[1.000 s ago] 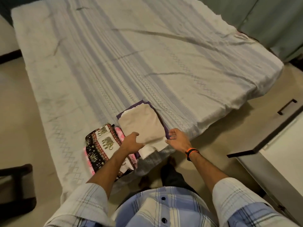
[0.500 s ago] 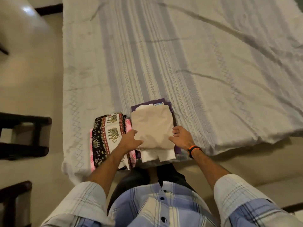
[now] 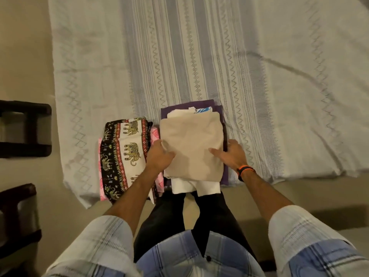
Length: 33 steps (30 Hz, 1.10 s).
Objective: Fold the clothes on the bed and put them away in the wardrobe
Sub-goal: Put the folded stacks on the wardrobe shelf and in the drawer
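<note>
Both hands are at the near edge of the bed [image 3: 199, 56], one on each side of a stack of folded clothes. The left hand [image 3: 159, 156] has its thumb lying on top of the beige folded garment [image 3: 191, 144] at that garment's left edge, with the fingers tucked down along the side of the stack — they look curled under the edge, though the fold hides them. The right hand [image 3: 231, 154] mirrors it on the right edge: thumb stretched across the beige cloth, fingers wrapped down the side against the layers beneath. An orange and black band [image 3: 244, 170] sits on the right wrist.

The stack between the hands has the beige piece on top, a white folded piece [image 3: 196, 187] sticking out below it toward the person, and a dark purple cloth [image 3: 224, 178] at the bottom, showing beyond the fingers of the right hand and past the far edge of the beige piece. A scrap of blue and white fabric [image 3: 202, 110] peeks out at the far edge of the stack.

Just outside the left hand lies a second pile: an elephant-print cloth [image 3: 123, 154] in black, white and red, resting on a pink piece [image 3: 159, 182] whose edges show around it. The left forearm crosses over its near right corner.

Farther out past the left arm, on the floor [image 3: 24, 56], stand dark wooden furniture frames [image 3: 26, 128].
</note>
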Motion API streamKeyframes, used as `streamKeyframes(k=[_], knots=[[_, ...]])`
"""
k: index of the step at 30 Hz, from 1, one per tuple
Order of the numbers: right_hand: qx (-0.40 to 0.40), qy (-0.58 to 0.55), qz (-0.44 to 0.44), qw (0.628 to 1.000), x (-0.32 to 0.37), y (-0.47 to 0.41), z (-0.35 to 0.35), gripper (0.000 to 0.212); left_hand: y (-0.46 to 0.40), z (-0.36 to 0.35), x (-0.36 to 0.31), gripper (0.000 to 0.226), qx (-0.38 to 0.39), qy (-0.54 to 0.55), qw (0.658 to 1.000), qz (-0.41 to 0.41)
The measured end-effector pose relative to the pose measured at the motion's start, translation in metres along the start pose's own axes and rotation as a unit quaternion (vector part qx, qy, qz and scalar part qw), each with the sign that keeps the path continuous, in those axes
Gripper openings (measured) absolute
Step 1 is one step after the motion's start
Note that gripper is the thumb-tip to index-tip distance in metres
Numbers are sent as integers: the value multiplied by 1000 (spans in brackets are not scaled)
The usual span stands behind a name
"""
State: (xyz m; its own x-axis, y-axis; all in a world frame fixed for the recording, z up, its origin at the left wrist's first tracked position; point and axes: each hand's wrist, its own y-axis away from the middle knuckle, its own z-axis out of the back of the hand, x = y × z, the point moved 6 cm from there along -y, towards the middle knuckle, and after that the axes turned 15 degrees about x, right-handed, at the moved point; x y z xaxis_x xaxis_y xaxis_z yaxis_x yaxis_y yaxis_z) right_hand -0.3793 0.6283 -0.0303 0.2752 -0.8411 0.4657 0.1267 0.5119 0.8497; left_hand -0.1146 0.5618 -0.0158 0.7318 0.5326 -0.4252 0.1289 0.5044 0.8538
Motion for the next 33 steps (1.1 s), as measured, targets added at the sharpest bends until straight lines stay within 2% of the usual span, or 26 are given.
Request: streamKeyframes(k=[2, 5, 6, 9, 11, 15, 20, 24, 27, 29, 31, 33], knots=[[10, -27, -8, 1000, 0, -18, -3, 64, -15, -4, 6, 62, 6, 19, 1000, 10], [25, -106, -42, 993, -22, -43, -6, 107, -29, -11, 9, 74, 16, 30, 999, 11], [25, -121, -40, 992, -26, -48, -5, 110, -32, -13, 10, 75, 15, 37, 999, 7], [46, -193, -39, 979, -24, -49, -7, 90, -38, -17, 14, 75, 7, 56, 998, -1], [94, -238, -38, 966, -23, -53, -14, 90, -44, -18, 17, 75, 1, 55, 999, -1], [147, -233, -39, 960, -14, -58, -30, 87, -49, -17, 18, 74, -5, 50, 999, 1], [165, -219, -34, 961, -11, -64, -27, 67, -55, -19, 21, 75, -16, 54, 998, 6], [149, -219, -9, 964, -14, -61, -4, 66, -52, -31, 19, 84, 10, 87, 996, 8], [124, -220, -11, 968, -27, -59, 20, 66, -53, -46, 6, 108, -1, 86, 996, 9], [114, -224, -9, 968, -35, -58, 25, 68, -56, -56, 3, 122, -22, 73, 996, 53], [102, -224, 4, 969, -40, -58, 23, 69, -63, -61, 5, 123, -42, 94, 991, 81], [77, -212, 22, 974, -40, -59, 19, 72, -71, -62, 8, 113, -25, 184, 981, 59]])
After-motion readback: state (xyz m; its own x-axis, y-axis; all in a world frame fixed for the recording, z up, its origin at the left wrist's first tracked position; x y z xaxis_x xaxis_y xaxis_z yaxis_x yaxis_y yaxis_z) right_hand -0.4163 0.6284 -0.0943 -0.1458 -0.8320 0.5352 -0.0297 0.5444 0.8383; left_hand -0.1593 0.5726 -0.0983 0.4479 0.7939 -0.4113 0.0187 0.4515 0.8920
